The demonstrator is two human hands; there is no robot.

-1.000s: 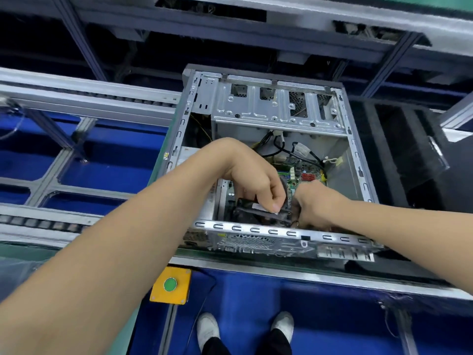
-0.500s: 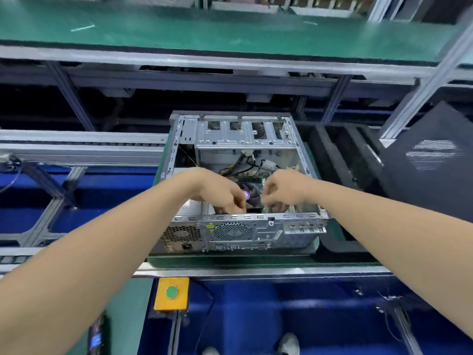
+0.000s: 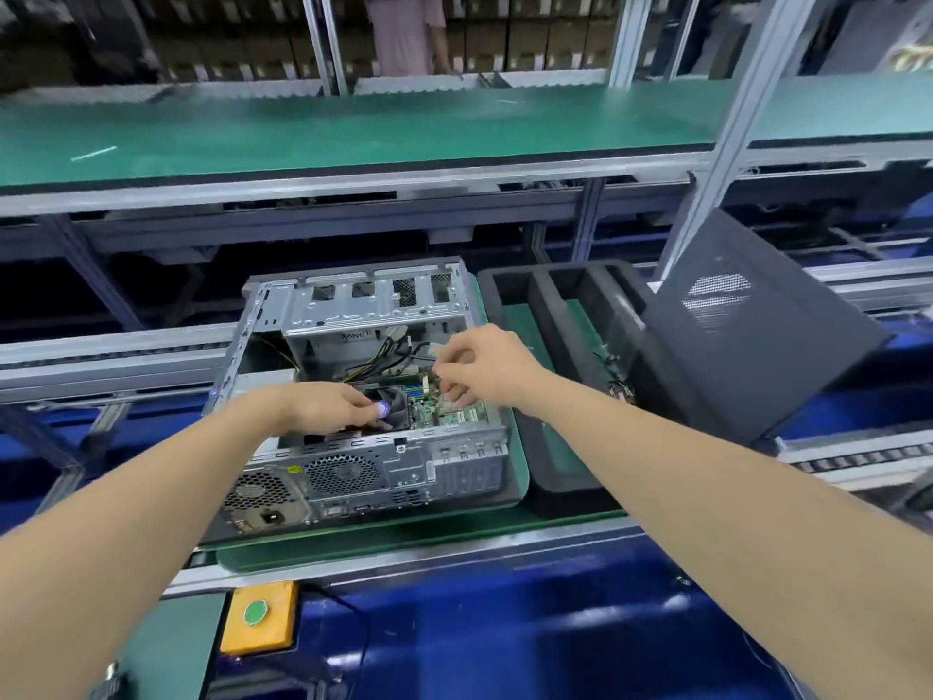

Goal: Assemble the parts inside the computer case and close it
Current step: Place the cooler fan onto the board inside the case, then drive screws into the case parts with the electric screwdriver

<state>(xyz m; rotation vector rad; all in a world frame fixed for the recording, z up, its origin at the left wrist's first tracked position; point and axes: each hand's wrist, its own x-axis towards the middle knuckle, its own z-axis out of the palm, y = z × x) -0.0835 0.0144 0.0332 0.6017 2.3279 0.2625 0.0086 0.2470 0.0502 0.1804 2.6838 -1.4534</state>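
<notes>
Inside the open computer case (image 3: 378,472) on the green mat (image 3: 378,550), the left hand (image 3: 323,411) curls its fingers round the cooler fan (image 3: 396,402) while the right hand (image 3: 484,371) bunches bent fingers above the motherboard (image 3: 459,415) (pinching what, I cannot tell), likely a stiff, fragile board best handled by its edges.
</notes>
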